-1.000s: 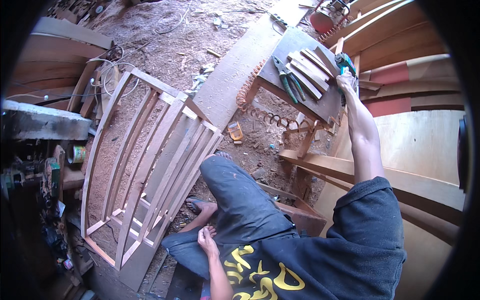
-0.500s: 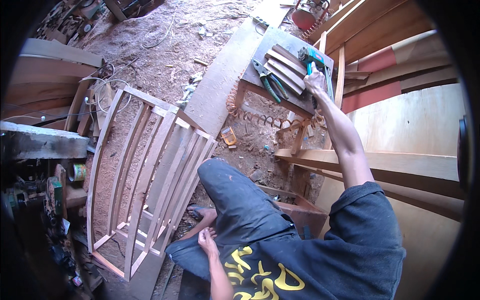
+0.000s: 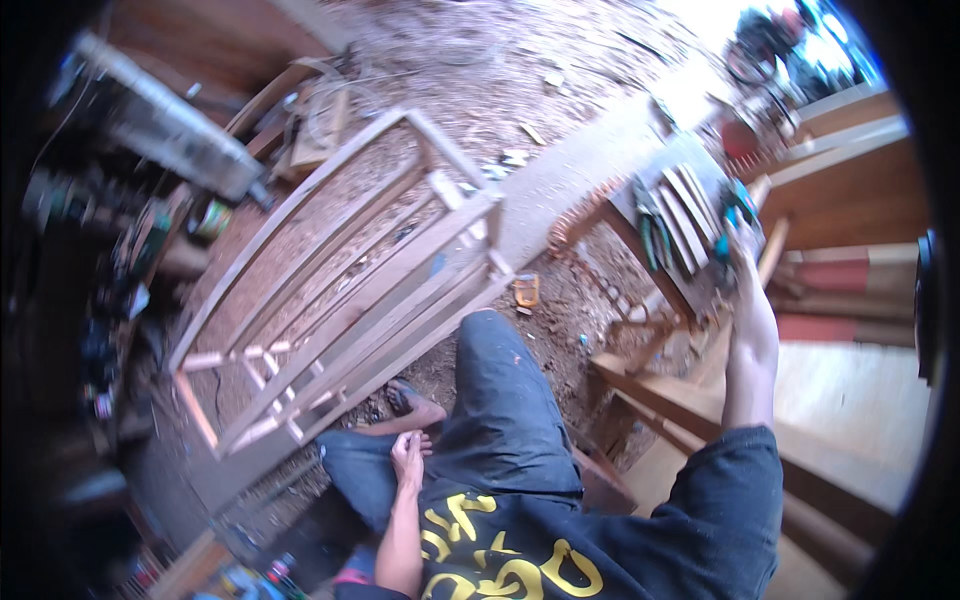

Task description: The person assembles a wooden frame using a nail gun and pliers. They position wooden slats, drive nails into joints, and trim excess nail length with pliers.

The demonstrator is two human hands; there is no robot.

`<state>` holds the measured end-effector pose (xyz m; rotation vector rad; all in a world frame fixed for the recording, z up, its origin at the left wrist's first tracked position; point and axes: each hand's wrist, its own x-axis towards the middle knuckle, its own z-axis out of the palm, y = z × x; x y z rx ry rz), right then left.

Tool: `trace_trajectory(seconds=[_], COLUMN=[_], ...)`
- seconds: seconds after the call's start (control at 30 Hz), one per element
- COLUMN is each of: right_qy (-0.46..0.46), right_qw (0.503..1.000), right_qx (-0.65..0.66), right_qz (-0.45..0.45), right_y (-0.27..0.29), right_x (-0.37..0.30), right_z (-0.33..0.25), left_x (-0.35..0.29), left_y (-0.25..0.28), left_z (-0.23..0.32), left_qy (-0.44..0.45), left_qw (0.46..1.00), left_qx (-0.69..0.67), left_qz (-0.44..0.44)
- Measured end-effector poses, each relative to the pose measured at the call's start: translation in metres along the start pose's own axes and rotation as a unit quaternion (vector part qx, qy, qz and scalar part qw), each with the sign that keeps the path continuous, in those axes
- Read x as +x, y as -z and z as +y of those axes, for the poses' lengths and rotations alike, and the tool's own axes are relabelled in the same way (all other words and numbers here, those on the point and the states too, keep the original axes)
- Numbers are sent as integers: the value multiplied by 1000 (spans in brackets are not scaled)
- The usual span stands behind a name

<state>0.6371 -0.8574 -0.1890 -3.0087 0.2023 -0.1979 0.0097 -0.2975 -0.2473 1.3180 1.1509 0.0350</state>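
Observation:
On the right, my right hand [image 3: 742, 243] is closed around the handle of a teal-and-black nail gun [image 3: 738, 203], which rests at the edge of a small dark-topped table [image 3: 687, 149]. Several short wood strips [image 3: 686, 220] lie beside it there, with green-handled pliers [image 3: 655, 238] at their left. My left hand [image 3: 409, 458] is held low by my bent leg, fingers curled together. Anything inside that hand is too small to make out. A slatted wooden frame [image 3: 398, 270] with curved rails stands left of my knees.
A yellow-orange case-like object [image 3: 526, 291] lies on the dusty floor past my knee. An orange coiled hose [image 3: 575, 222] hangs around the small table. Wooden panels and beams [image 3: 843, 200] crowd the right side. Cluttered machinery [image 3: 130, 240] fills the far left.
The view has swung leftward and blurred, so the frame and table appear turned and shifted right. My right hand stays on the nail gun; my left hand keeps its curled pose.

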Motion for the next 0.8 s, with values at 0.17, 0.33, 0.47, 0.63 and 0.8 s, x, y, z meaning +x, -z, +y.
trace_trajectory(seconds=[0.17,0.33,0.47,0.63,0.8], right_qy=[-101,211,128,105,72], right_qw=[978,975,991,994,948], right_qx=[-163,-64,1,-27,291], right_qz=[-77,-38,39,14,110], right_y=[37,11,-18,-20,-1], right_x=[-1,-32,-29,-18,-26], right_z=[-35,-92,-82,-67,-99], left_x=[6,4,2,11,16], left_y=[-9,-6,0,5,-2], left_z=[3,-5,-3,-15,-27], left_qy=[-19,-26,-45,-30,-50], left_qw=[999,999,999,998,996], left_qx=[31,10,22,-56,-75], left_qz=[11,23,6,6,-5])
